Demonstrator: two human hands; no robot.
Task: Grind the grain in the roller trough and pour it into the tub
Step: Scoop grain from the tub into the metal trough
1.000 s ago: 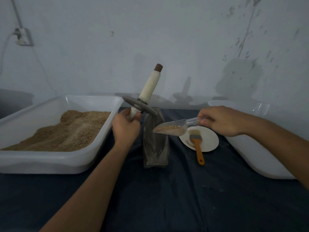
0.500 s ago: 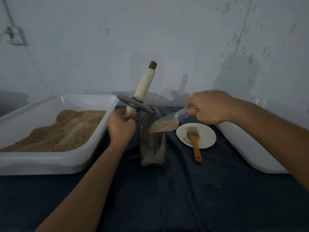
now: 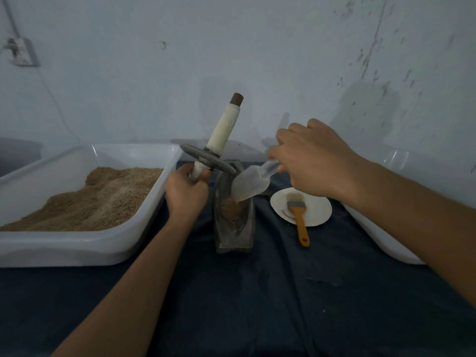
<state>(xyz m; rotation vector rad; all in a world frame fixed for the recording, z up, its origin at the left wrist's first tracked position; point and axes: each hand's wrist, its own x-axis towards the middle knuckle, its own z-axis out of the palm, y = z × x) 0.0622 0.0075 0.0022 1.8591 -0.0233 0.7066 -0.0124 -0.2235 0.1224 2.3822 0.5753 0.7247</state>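
Observation:
A narrow grey roller trough (image 3: 233, 233) lies in the middle of the dark cloth, with a small heap of grain (image 3: 230, 210) in it. My left hand (image 3: 186, 193) grips the lower handle of the roller (image 3: 208, 159), a grey disc on a white axle, held tilted above the trough's far end. My right hand (image 3: 313, 161) holds a clear plastic scoop (image 3: 251, 185) by its handle, tipped mouth-down over the trough, and grain slides out of it. A white tub (image 3: 85, 243) at the left holds a large pile of grain (image 3: 87, 199).
A white plate (image 3: 318, 212) right of the trough carries a brush with an orange handle (image 3: 300, 222). A second white tub (image 3: 396, 243) stands at the right, mostly behind my right forearm. The pale wall runs close behind, with a socket (image 3: 22, 51) at upper left.
My right hand has lifted and tipped the scoop from level to mouth-down over the trough, and the grain has run out into it. My left hand still holds the roller tilted.

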